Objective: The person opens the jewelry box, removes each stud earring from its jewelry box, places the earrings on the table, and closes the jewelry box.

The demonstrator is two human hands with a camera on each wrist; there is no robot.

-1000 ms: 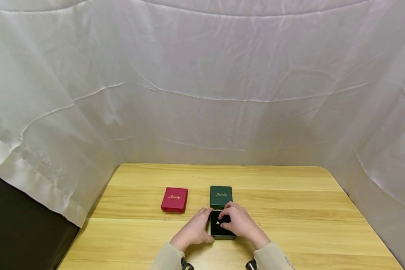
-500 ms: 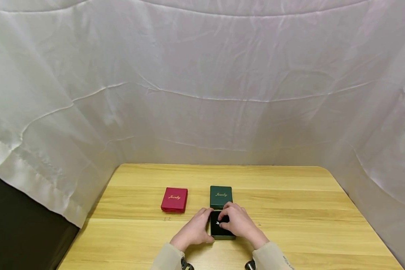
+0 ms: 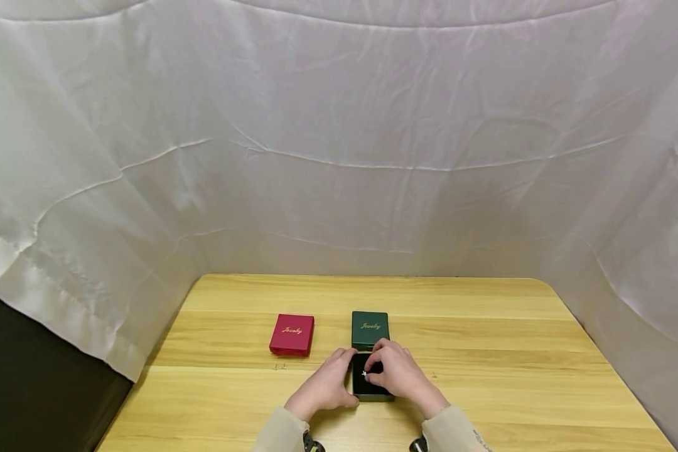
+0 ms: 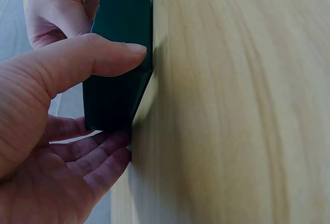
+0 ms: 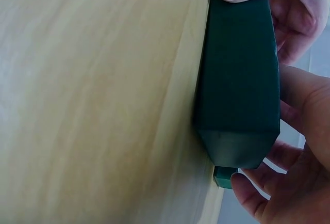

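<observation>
A green box base (image 3: 374, 397) with a black padded inside (image 3: 359, 363) lies on the table, its near wall (image 5: 240, 74) large in the right wrist view. My left hand (image 3: 328, 384) grips it at the left, thumb against the near wall (image 4: 121, 28) and fingers at the far side. My right hand (image 3: 398, 373) reaches over the right edge, and its thumb and forefinger pinch a small silvery star-shaped earring (image 3: 364, 373) at the padding. In both wrist views the box wall hides the earring.
A green lid (image 3: 370, 328) marked "Jewelry" lies just beyond the base. To the left sits a closed red jewelry box (image 3: 292, 334). Tiny stud-like pieces (image 3: 284, 366) lie before it, and another tiny piece (image 3: 434, 375) lies right of my right hand. White cloth (image 3: 339, 207) surrounds the table.
My right thumb and forefinger have closed in on the star-shaped earring, which now shows smaller and turned between them. My left hand and the boxes have stayed put.
</observation>
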